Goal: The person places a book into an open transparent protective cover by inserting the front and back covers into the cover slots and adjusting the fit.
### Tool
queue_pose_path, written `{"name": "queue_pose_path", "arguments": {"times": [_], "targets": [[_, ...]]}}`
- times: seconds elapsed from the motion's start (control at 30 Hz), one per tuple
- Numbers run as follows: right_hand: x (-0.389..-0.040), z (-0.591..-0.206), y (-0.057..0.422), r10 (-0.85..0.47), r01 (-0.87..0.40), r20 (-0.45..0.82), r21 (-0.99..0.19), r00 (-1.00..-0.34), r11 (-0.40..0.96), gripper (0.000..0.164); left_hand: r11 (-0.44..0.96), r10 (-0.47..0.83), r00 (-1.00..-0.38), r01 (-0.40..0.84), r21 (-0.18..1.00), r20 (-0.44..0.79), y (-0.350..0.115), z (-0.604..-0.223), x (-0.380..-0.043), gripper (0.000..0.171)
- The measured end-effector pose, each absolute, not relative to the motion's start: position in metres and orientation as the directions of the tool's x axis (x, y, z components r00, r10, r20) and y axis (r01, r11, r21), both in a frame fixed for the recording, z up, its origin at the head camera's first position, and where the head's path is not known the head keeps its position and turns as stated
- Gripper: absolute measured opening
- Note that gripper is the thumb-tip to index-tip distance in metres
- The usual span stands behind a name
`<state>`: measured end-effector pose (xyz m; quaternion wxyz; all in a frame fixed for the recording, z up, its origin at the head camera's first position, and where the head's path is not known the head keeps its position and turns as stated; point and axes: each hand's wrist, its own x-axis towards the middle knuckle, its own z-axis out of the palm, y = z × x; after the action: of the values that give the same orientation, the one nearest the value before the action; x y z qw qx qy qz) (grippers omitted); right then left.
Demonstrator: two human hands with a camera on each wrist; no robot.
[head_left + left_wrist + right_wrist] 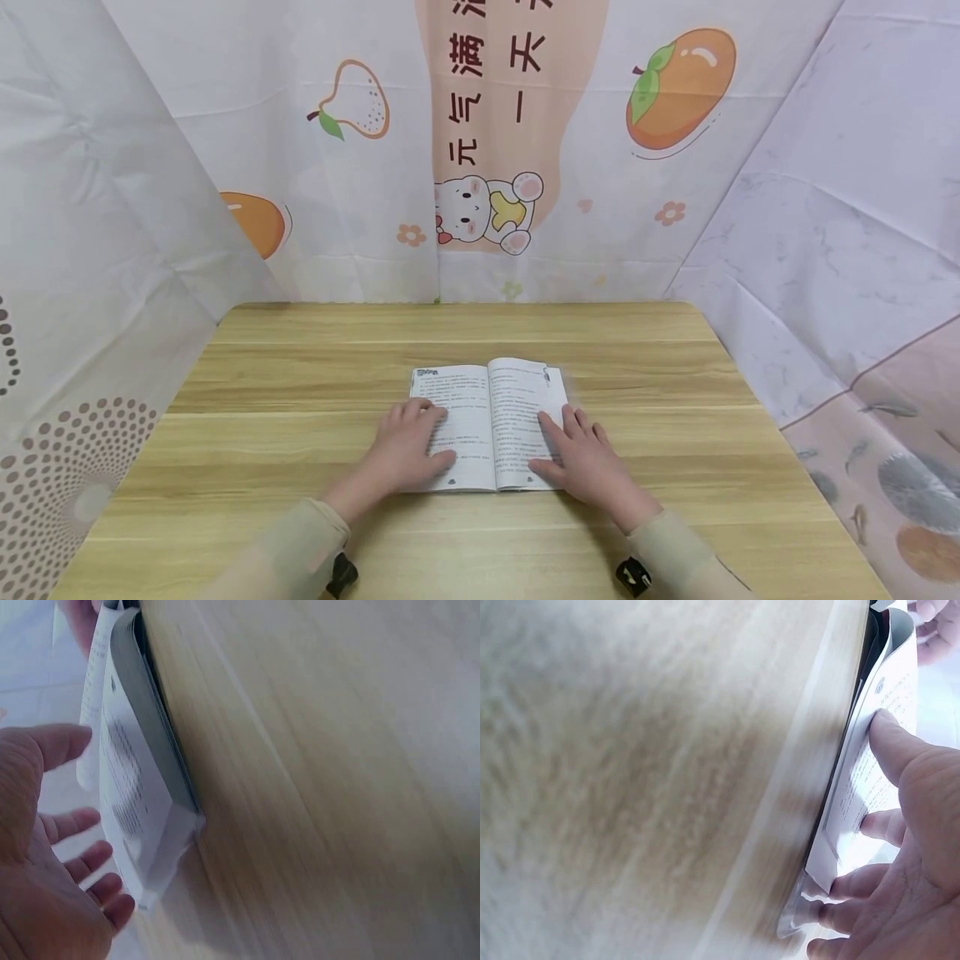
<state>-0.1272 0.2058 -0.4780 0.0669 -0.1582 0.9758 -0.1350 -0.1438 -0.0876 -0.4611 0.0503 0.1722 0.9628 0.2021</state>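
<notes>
An open book (468,425) with printed pages lies flat near the middle of the wooden table. My left hand (408,446) is over the left page, its fingers spread and loosely bent. In the left wrist view the left hand (56,862) is close to the page edges, with thumb and fingers apart. My right hand (588,458) lies on the right page and its outer edge. The right wrist view shows the right thumb (892,742) touching the page, while the other fingers reach along the book's side. A clear cover edge (799,907) sticks out there.
The wooden table (262,400) spreads around the book on all sides. Behind it hangs a white curtain (360,183) with fruit and cartoon prints. Patterned cloths stand at the left and right. A black band (633,575) is on the right wrist, another (342,575) on the left.
</notes>
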Motion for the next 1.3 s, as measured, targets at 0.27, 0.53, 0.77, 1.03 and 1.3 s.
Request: {"name": "queue_pose_path", "arguments": {"times": [0.27, 0.53, 0.77, 1.03, 1.3], "targets": [[-0.128, -0.480, 0.205, -0.336, -0.306, -0.069, -0.276, -0.939, 0.911, 0.075, 0.791, 0.545, -0.838, 0.525, 0.313, 0.028, -0.068, -0.460, -0.138, 0.072], [-0.127, -0.480, 0.204, -0.344, -0.322, -0.040, -0.258, -0.938, 0.911, 0.074, 0.759, 0.617, -0.785, 0.610, 0.229, 0.047, -0.046, -0.468, -0.135, 0.092], [-0.127, -0.479, 0.203, -0.353, -0.339, -0.021, -0.224, -0.936, 0.914, 0.073, 0.750, 0.641, -0.764, 0.643, 0.154, 0.072, -0.035, -0.473, -0.134, 0.094], [-0.128, -0.480, 0.204, -0.356, -0.343, -0.022, -0.218, -0.934, 0.914, 0.073, 0.732, 0.665, -0.740, 0.673, 0.109, 0.099, -0.032, -0.473, -0.133, 0.083], [-0.128, -0.478, 0.204, -0.364, -0.348, -0.030, -0.235, -0.931, 0.908, 0.072, 0.704, 0.699, -0.708, 0.706, 0.080, 0.100, -0.033, -0.473, -0.131, 0.071]]}}
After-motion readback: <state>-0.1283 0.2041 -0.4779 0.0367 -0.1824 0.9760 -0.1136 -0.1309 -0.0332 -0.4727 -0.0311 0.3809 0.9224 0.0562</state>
